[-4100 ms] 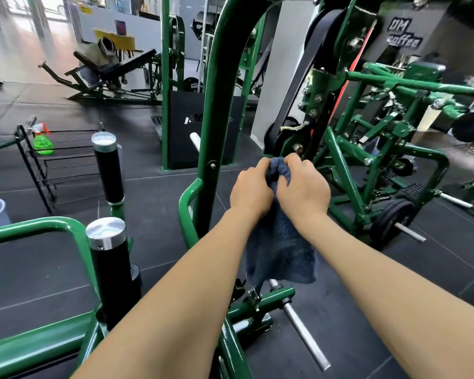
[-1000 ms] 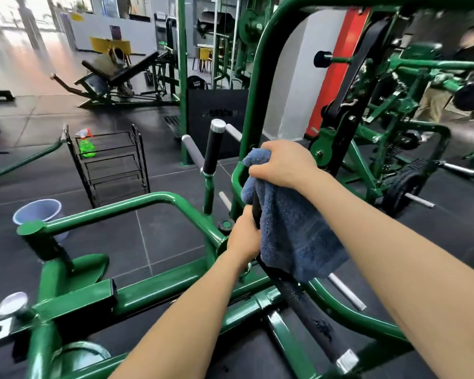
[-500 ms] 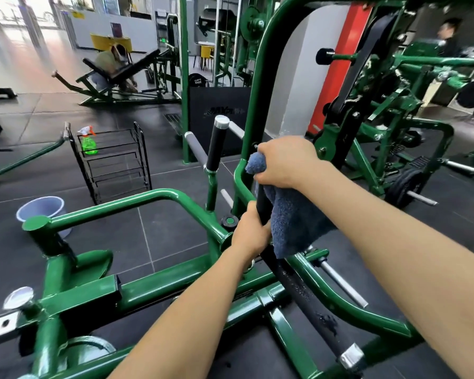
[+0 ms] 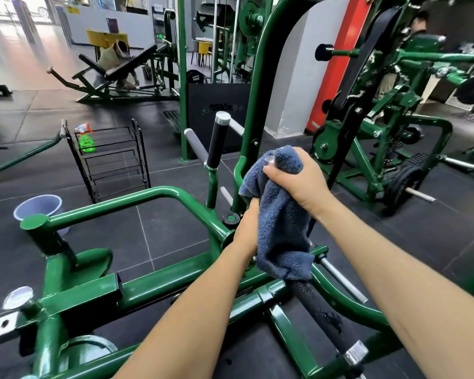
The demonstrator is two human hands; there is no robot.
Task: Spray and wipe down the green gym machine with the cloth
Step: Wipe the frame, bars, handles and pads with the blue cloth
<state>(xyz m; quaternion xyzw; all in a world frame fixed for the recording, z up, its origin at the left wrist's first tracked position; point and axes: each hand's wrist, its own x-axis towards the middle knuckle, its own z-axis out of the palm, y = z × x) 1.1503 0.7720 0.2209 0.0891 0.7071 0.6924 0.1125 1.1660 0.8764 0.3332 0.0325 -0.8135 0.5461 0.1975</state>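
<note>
1. Head view: a blue fluffy terry cloth (image 4: 281, 228) is seen draped over the upper end of a black foam-covered handle bar (image 4: 319, 313) of the green tubular-steel gym machine (image 4: 137, 199), with its loose folds hanging down along the bar.
2. The top of the cloth is gripped by the right hand (image 4: 298, 179), the fingers being curled round it and the silver cap of the bar, which shows just beside the thumb.
3. The left hand (image 4: 246, 228) is placed lower on the same bar, partly hidden behind the cloth; it appears wrapped round the bar, but how its fingers lie cannot be told.
4. Wet droplets are seen on the bare black part of the bar below the cloth.
5. A green plastic spray bottle with an orange trigger (image 4: 86, 138) is stood on the top shelf of a black wire rack (image 4: 112, 162), well apart from both hands.
6. A pale lilac plastic bucket (image 4: 39, 207) is seen on the dark tiled floor, behind the machine's near rail.
</note>
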